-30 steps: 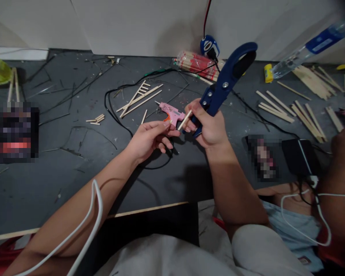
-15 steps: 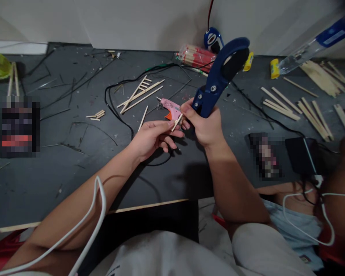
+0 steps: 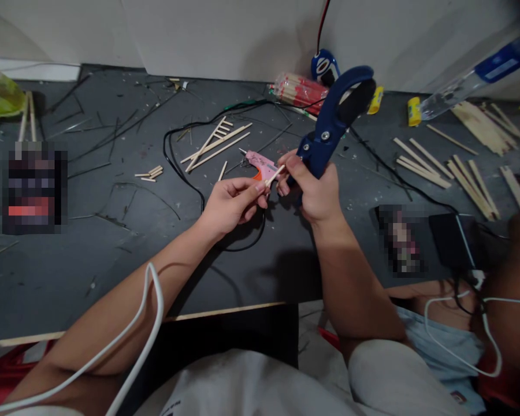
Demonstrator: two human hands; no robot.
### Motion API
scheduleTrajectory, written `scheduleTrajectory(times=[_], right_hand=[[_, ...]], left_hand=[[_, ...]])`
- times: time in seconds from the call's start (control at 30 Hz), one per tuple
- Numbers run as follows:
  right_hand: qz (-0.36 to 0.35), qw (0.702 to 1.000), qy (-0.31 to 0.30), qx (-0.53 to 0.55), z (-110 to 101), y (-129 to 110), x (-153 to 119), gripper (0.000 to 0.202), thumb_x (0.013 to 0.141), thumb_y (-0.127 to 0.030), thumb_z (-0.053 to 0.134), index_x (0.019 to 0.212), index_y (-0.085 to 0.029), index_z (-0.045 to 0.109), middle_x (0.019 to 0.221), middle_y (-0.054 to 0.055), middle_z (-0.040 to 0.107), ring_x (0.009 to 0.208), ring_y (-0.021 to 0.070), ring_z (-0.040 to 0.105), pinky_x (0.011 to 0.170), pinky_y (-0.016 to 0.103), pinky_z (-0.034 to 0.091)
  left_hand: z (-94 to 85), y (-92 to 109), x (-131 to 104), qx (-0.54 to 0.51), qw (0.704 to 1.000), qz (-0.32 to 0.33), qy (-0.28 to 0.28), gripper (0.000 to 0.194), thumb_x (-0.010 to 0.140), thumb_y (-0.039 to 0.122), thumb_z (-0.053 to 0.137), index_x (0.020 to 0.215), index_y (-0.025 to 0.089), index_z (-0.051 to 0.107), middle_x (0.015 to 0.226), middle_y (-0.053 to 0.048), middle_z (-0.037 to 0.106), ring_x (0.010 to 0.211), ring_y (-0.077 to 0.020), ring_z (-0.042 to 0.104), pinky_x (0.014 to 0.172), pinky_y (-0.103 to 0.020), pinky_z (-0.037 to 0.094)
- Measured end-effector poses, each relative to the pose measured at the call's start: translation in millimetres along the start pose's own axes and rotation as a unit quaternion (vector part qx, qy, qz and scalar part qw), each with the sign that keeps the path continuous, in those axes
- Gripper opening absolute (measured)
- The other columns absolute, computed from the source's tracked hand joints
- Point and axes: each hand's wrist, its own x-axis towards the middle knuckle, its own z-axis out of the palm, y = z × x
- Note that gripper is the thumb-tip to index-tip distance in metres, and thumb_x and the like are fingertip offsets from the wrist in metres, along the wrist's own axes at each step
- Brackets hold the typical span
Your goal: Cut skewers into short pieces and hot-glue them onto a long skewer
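Left hand (image 3: 231, 203) pinches short stick (image 3: 275, 174) at its near end; right hand (image 3: 315, 189) grips blue-handled tool (image 3: 323, 141), fingertips at stick's far end. Stick's long axis slants forward-right between hands, beside pink glue gun (image 3: 260, 163) in view.

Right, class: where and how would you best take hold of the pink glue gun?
Grip the glue gun by its handle, probably from the near side. Its metal nozzle points away, to the far left, and the orange trigger marks the handle's front. The left hand and right hand crowd that side, so work around them.
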Motion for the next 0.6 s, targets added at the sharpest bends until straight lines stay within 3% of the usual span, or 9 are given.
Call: scheduleTrajectory(times=[0.07, 0.13, 0.2, 0.33, 0.5, 0.6], right_hand=[[-0.004, 0.999, 0.017, -0.043, -4.5, -1.5, 0.4, 0.047, 0.089, -0.071, 0.068, 0.097, -0.026, 0.069, 0.079, 0.001, 0.067, 0.059, 0.0164, 0.061, 0.063, 0.036, 0.054], [-0.032, 0.991, 0.042, -0.121, -8.3, -4.7, -1.2, 0.041, 0.092, -0.065, 0.066, 0.100, -0.025, 0.070, 0.084, 0.003, 0.070, 0.066, 0.0186, 0.065, 0.070, 0.037, 0.055], [-0.084, 0.967, 0.066, -0.229, -10.3, -8.9, -5.0, 0.034, 0.093, -0.056, 0.069, 0.102, -0.023, 0.072, 0.091, 0.006, 0.074, 0.077, 0.0224, 0.068, 0.078, 0.040, 0.055], [-0.148, 0.911, 0.062, -0.381, -7.4, -13.6, -14.4, 0.030, 0.086, -0.046, 0.078, 0.102, -0.021, 0.075, 0.100, 0.010, 0.076, 0.092, 0.0282, 0.070, 0.086, 0.042, 0.053], [-0.132, 0.911, 0.024, -0.391, -0.9, -11.1, -17.8, 0.037, 0.089, -0.054, 0.076, 0.104, -0.021, 0.075, 0.099, 0.010, 0.075, 0.092, 0.0280, 0.070, 0.083, 0.040, 0.051], [-0.123, 0.911, 0.026, -0.394, 0.1, -11.5, -18.8, 0.037, 0.091, -0.056, 0.073, 0.102, -0.020, 0.074, 0.097, 0.010, 0.075, 0.089, 0.0269, 0.069, 0.081, 0.039, 0.049]], left_hand=[[-2.8, 1.0, 2.5, 0.068, 0.991, 0.090, 0.075, 0.038, 0.087, 0.053, 0.079, 0.091, 0.016, 0.075, 0.070, -0.002, 0.071, 0.042, -0.0048, 0.047, 0.038, -0.021, 0.031], [-6.7, 3.2, 4.4, 0.129, 0.964, 0.182, 0.147, 0.040, 0.092, 0.057, 0.074, 0.095, 0.017, 0.075, 0.072, -0.002, 0.072, 0.044, -0.0056, 0.049, 0.041, -0.022, 0.036], [-9.9, 5.7, 4.9, 0.162, 0.938, 0.241, 0.188, 0.041, 0.095, 0.058, 0.070, 0.098, 0.017, 0.076, 0.075, -0.003, 0.074, 0.045, -0.0059, 0.052, 0.043, -0.023, 0.040], [-11.1, 6.9, 4.0, 0.167, 0.927, 0.261, 0.210, 0.040, 0.097, 0.057, 0.067, 0.102, 0.018, 0.075, 0.077, -0.003, 0.075, 0.044, -0.0063, 0.052, 0.042, -0.023, 0.039], [-12.8, 3.9, 5.5, 0.195, 0.916, 0.264, 0.229, 0.039, 0.099, 0.056, 0.065, 0.104, 0.019, 0.076, 0.078, -0.003, 0.075, 0.045, -0.0069, 0.052, 0.043, -0.023, 0.040], [-18.3, 9.3, 4.0, 0.271, 0.884, 0.297, 0.240, 0.035, 0.102, 0.051, 0.062, 0.104, 0.019, 0.077, 0.079, -0.004, 0.076, 0.055, -0.0100, 0.060, 0.054, -0.024, 0.048]])
